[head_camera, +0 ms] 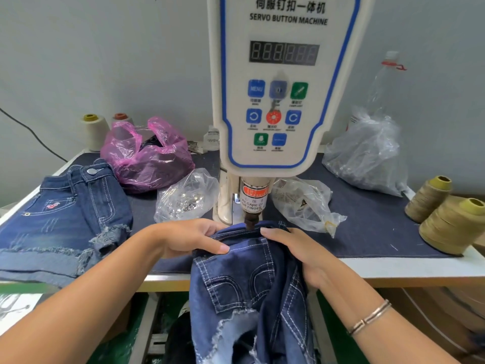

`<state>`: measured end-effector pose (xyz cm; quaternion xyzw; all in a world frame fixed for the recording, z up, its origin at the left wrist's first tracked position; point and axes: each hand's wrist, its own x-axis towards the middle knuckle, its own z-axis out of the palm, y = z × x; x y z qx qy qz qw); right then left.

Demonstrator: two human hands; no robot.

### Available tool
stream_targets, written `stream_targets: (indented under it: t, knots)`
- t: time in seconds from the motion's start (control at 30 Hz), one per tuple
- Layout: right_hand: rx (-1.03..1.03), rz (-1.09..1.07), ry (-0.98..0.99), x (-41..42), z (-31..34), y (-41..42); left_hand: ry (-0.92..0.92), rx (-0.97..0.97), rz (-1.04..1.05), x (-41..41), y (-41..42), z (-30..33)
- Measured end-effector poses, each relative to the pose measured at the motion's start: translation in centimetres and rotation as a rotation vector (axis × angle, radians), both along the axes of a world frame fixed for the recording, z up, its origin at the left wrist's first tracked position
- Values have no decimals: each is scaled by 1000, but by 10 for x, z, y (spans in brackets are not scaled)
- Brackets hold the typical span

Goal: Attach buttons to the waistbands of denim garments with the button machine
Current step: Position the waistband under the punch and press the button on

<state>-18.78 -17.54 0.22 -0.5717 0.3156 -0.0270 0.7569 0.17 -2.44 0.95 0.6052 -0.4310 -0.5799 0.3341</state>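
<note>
The waistband was pinched by the left hand and right hand directly beneath the punch; fingertips could be caught if the machine were triggered.

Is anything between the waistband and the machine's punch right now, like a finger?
Nothing visible. The waistband lies directly under the punch. The left hand and right hand grip the denim on either side, with fingertips close to the punch but not beneath it.
</note>
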Motion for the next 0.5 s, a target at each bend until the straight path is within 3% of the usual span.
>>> stream_targets:
  t: [0.27,0.5]
  knots:
    - [35,-42,-8,18,-4,-1,140,-14,177,5,2,-14]
    - [69,-38,-28,20,-14,-4,211,-48,168,12,3,-21]
